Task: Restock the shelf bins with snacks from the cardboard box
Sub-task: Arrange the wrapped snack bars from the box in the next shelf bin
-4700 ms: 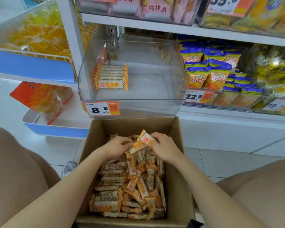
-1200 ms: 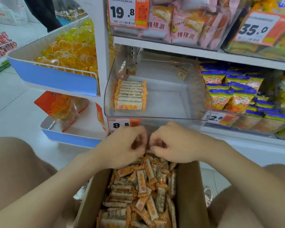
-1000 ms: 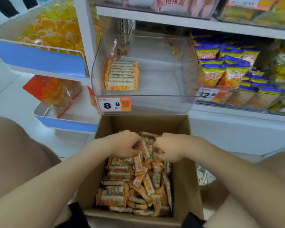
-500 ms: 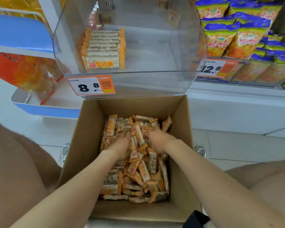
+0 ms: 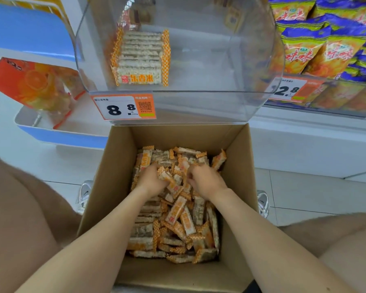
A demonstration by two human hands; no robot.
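Both hands are down in the cardboard box (image 5: 106, 187), which sits on the floor right under the clear bin (image 5: 199, 106), so I read the placement as keeping the lift from box to bin short. Left hand (image 5: 151, 180) is knuckles-up on the loose snack bars (image 5: 178, 225), fingers curled into the pile and wrapped on at least one bar that pokes out by the thumb. Right hand (image 5: 207, 180) is just beside it, fingertips dug down among the bars; I cannot tell if they have closed on anything. The hands work near the far end of the heap, close together, and my guess is that's to gather one bundle between them, not single bars. The box is well filled. The bin holds only one neat row of bars (image 5: 141, 58) at its left side, lined up flat with the label facing front; the rest of its floor is bare, so I judge restocking is early. The price tag (image 5: 124, 106) hangs on the bin front. Chip bags (image 5: 317, 45) fill the bin to the right.
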